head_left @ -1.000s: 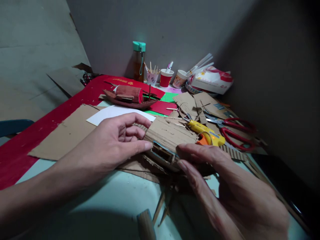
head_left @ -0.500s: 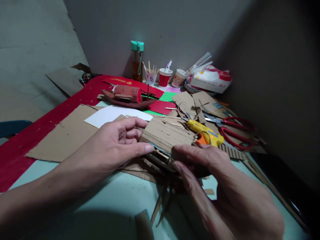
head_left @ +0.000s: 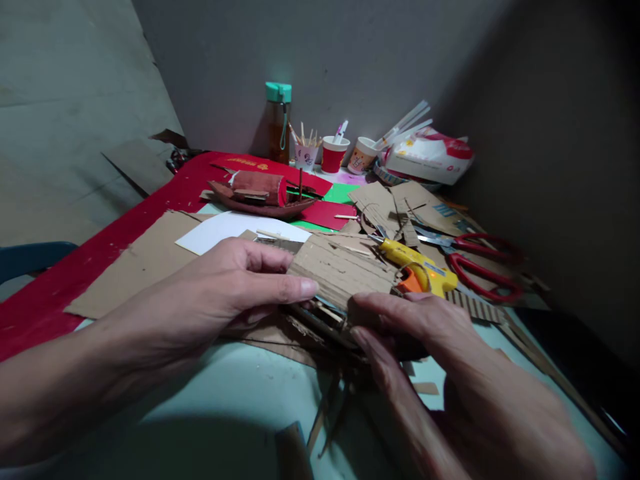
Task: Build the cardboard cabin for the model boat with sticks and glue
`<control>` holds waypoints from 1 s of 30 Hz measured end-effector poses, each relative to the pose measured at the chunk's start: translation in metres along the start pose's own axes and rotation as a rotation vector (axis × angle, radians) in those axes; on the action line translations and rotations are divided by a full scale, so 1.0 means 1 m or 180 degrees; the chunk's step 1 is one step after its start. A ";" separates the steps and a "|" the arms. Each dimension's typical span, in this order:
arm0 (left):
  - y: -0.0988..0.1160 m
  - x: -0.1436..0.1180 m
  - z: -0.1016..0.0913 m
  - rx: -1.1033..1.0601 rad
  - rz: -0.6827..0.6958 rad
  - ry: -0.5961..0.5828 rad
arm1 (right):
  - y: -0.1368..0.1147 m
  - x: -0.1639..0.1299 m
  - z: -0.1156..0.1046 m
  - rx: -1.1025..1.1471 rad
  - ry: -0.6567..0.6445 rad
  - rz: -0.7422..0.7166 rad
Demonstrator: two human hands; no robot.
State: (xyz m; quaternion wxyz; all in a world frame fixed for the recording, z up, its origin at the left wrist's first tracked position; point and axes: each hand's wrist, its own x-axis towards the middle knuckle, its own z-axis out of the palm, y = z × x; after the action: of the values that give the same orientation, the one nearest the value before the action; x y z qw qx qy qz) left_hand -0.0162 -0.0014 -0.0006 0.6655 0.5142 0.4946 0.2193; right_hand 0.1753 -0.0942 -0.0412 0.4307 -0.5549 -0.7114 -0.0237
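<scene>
Cardboard model: the cardboard model (head_left: 340, 277) is lying in the middle of the pale surface (head_left: 235, 400), just in front of the yellow glue gun (head_left: 417, 267), its corrugated roof sloping toward the person.
Left hand: the left hand (head_left: 220, 293) is pressing against the model's left end — thumb stretched along the near roof edge, fingers (head_left: 260, 257) curled at the far side, pinching that end.
Right hand: the right hand (head_left: 430, 353) is gripping the model's right near corner, its fingers (head_left: 385, 310) lying close together over the roof edge and the framework beneath; how far they are wrapping under cannot be told.
Key relation: the model's long axis is running left to right between the two hands, so each hand is sitting at one end, both touching it; neither is clearly nearer.
Around the glue gun: red scissors (head_left: 483, 267) are lying just right of it, cardboard scraps (head_left: 395, 203) just behind it, a white sheet (head_left: 235, 227) to its left.
Farther back: a dark red boat model (head_left: 260, 193) is resting behind the white sheet; a bottle with a green cap (head_left: 278, 123) and paper cups (head_left: 334, 155) are standing against the wall.
Room: grey walls are meeting in a dim corner — a red sheet (head_left: 75, 267) is covering the surface's left side.
</scene>
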 end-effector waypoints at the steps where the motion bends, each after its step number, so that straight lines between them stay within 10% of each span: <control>1: 0.001 0.000 0.001 -0.0033 -0.0017 -0.0015 | 0.000 0.001 0.000 -0.0019 -0.0006 -0.0031; 24: 0.003 0.004 -0.001 -0.1088 -0.0242 -0.0699 | 0.009 -0.004 0.005 0.0469 0.0004 -0.0257; 30: 0.001 0.006 -0.003 -0.0531 -0.0135 -0.0288 | 0.007 -0.001 0.006 0.0118 0.0203 -0.0275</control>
State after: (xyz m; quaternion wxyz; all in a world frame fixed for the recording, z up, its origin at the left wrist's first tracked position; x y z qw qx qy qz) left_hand -0.0160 0.0052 -0.0019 0.7322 0.4558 0.4548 0.2222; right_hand 0.1772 -0.0892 -0.0492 0.4619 -0.5145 -0.7209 -0.0468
